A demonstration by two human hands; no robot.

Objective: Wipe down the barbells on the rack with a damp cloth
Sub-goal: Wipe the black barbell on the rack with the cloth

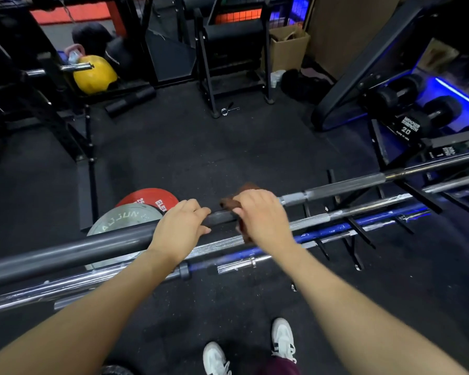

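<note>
A dark grey barbell (65, 251) runs across the view, topmost on a low black rack (354, 231). My left hand (180, 227) grips its shaft from above. Just to the right, my right hand (260, 215) presses a brown cloth (232, 203) around the same bar; the cloth wraps the shaft and hangs below my palm. Lower on the rack lie a chrome barbell (363, 209), a blue barbell (336, 227) and another chrome bar (65, 289).
Red plate (146, 197) and grey plate (125, 216) lean behind the bars. Dumbbells (417, 117) sit on a rack at right. A person crouches by a yellow plate (94, 74) at back left. A spring collar (229, 109) lies on the black floor. My white shoes (282, 336) stand below.
</note>
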